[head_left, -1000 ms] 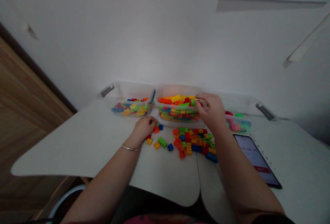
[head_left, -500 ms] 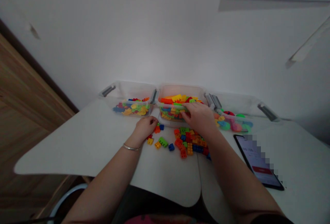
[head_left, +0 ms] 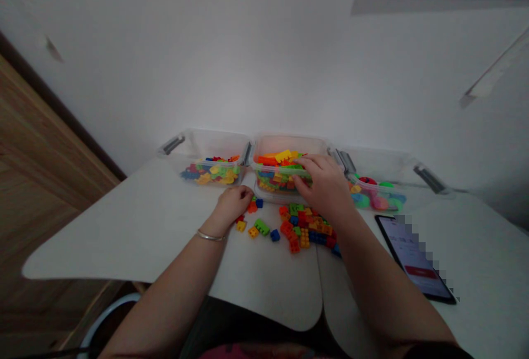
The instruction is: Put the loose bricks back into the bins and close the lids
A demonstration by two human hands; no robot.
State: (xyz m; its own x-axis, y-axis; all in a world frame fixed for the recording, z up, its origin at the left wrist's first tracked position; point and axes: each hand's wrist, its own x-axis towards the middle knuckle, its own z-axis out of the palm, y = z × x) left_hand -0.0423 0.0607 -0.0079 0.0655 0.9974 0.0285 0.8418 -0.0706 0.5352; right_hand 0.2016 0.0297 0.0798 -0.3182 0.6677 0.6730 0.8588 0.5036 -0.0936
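Curling right hand over clear bin, grip unclear, shifted rightward — left hand unmoved, closed by bricks

The loose toy bricks on the white worktop are orange, red, blue, yellow and green, dotted with round studs. The middle clear tub holds the same mix, while the right clear tub shows pink, green and red pieces.

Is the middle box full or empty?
Full: the clear box is packed with plastic blocks, heaped nearly to its rim.
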